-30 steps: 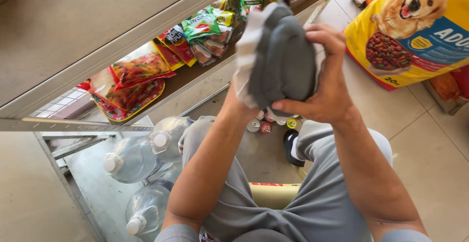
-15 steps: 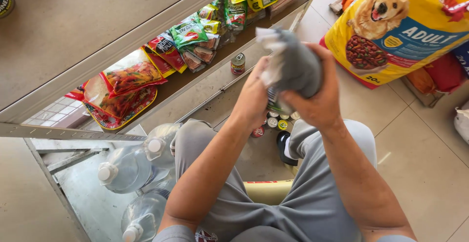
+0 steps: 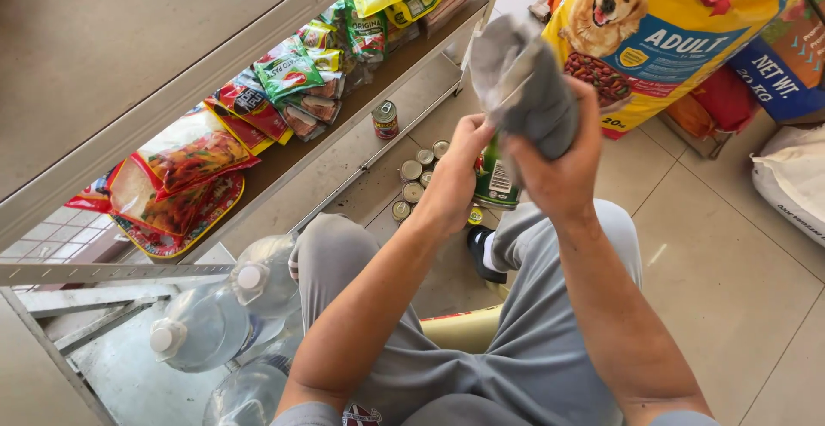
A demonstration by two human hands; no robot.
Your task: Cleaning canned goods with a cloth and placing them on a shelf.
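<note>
Cloth: a grey cloth (image 3: 526,91) is being held bunched up in front of the person, above the small tins (image 3: 416,172) on the floor.
Arms: both forearms are reaching forward and up from the lap, elbows bent.
Right hand (image 3: 563,172): is clamping round the cloth's lower part, fingers curled tight.
Left hand (image 3: 455,177): is pinching the cloth's edge, fingers nearly closed.
Change: the cloth is sitting further right and higher than half a second ago; a green can (image 3: 494,181) is now showing behind the hands.
Surroundings: snack packets (image 3: 292,78) are lying on the shelf; a yellow pet-food bag (image 3: 687,39) is leaning nearby.
</note>
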